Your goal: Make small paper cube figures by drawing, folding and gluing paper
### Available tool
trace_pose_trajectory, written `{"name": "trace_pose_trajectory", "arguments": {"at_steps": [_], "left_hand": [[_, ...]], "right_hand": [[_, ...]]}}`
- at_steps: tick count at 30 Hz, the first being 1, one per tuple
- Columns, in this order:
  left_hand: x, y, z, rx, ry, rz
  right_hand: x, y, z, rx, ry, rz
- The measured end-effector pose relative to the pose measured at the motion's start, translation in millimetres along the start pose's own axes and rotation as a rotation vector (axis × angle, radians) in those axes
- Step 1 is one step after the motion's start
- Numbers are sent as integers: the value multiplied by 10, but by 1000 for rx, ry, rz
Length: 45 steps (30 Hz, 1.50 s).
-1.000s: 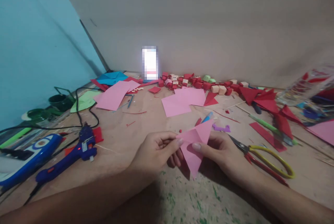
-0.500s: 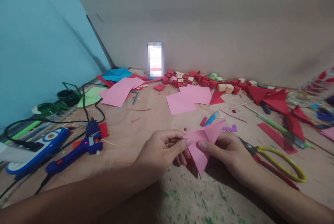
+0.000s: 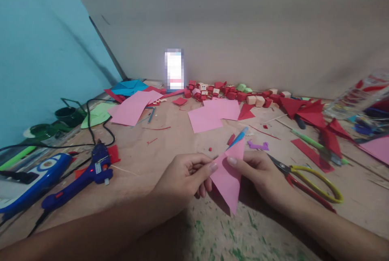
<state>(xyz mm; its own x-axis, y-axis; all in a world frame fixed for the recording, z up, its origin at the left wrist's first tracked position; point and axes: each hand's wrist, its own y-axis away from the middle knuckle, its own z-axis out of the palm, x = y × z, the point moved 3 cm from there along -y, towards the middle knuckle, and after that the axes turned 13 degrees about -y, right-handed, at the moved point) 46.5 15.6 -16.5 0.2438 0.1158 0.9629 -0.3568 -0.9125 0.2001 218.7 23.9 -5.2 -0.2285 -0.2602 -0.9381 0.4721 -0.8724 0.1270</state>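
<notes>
And it's pink for the folded paper (image 3: 229,184) at five o'clock! The scissors (image 3: 284,167) at four go yellow one side, red the other. Deep-blue glue gun (image 3: 77,183) at eight, turquoise wall (image 3: 36,30) at ten, tan tabletop (image 3: 219,232) at six, flecked green!

Glue gun (image 3: 97,167) left of held paper (image 3: 228,184) — scissors (image 3: 284,167) right — screen (image 3: 174,69) behind.

Left forearm (image 3: 121,216) and right forearm (image 3: 322,220) seen bare up to the edges of view; wrists uncovered too. Left hand (image 3: 185,176) and right hand (image 3: 258,172) likewise ungloved. Slim fingers noted. Thumbnails (image 3: 232,161) seen as short, smooth, rounded.
</notes>
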Motion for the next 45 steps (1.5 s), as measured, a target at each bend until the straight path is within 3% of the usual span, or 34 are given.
{"name": "trace_pose_trajectory", "arguments": {"at_steps": [7, 18, 22, 27, 40, 45], "left_hand": [[1, 12, 12, -35, -43, -4], [55, 71, 62, -124, -193, 38], [44, 61, 31, -71, -140, 57], [9, 11, -36, 71, -94, 82], [-4, -12, -98, 171, -62, 113], [18, -26, -133, 209, -23, 82]], "right_hand": [[33, -7, -66, 120, 46, 9], [69, -28, -130, 326, -236, -9], [52, -22, -118, 277, -205, -17], [-9, -2, -30, 60, 95, -6], [-2, -11, -20, 81, 241, -2], [58, 14, 27, 30, 7, 83]]}}
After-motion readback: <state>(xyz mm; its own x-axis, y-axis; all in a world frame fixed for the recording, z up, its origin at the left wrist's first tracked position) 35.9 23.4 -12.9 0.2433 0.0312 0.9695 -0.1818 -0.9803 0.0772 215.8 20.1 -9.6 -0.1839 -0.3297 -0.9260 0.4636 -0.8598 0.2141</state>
